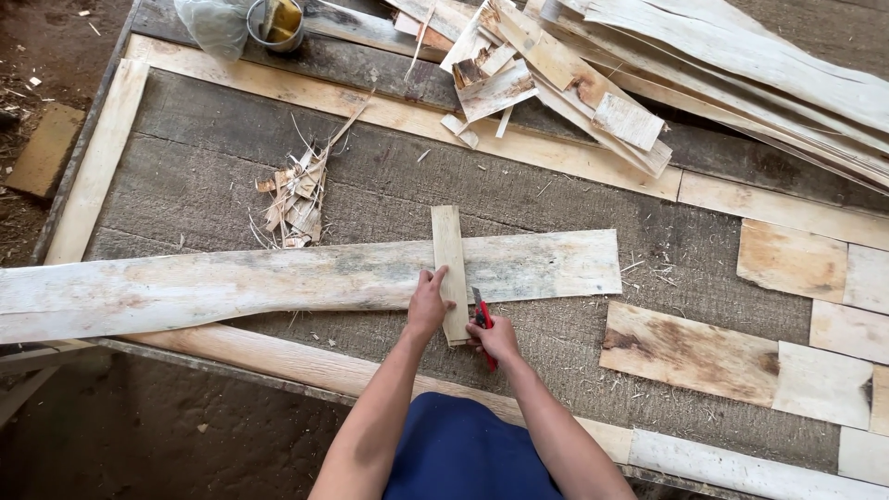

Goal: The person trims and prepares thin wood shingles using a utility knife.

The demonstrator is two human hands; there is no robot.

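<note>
A long pale sheet of bark-like veneer [278,278] lies across a grey worktable [213,176]. A short narrow wooden strip [448,250] lies crosswise on it like a straightedge. My left hand [428,304] presses on the lower part of that strip, fingers flat. My right hand [496,339] grips a red utility knife [483,319], its blade set against the strip's right edge near the sheet's lower border.
A heap of long veneer strips and offcuts [648,65] fills the far right. Small scraps [296,199] lie at centre left. A metal can [276,23] and a plastic bag [215,23] stand at the back. Cut rectangular pieces [690,352] lie to the right.
</note>
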